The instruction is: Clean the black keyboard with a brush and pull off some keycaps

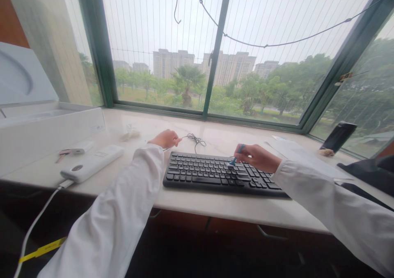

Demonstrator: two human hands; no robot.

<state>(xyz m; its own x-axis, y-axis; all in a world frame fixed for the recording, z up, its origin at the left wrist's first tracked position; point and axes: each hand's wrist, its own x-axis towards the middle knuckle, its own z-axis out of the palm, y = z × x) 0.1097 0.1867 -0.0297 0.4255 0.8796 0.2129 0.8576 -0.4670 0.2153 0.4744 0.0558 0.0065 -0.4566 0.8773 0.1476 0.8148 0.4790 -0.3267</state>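
A black keyboard point(203, 180) lies along the front of the pale windowsill counter. Over its right half, my right hand point(258, 157) is closed round a small blue brush point(234, 161), whose head meets the keys. My left hand point(166, 139) is curled closed just beyond the keyboard's far left corner. A thin dark cable point(197, 139), loosely coiled behind the keyboard, runs up to the left fingers; whether they grip it or only lie over it, I cannot tell.
On the left are a white power bank point(92, 163) with a white cord point(46, 208), a small white case point(81, 147) and an open white box point(55, 132). Papers point(303, 155) and a dark upright object point(340, 137) stand right. A window frame point(215, 64) rises behind.
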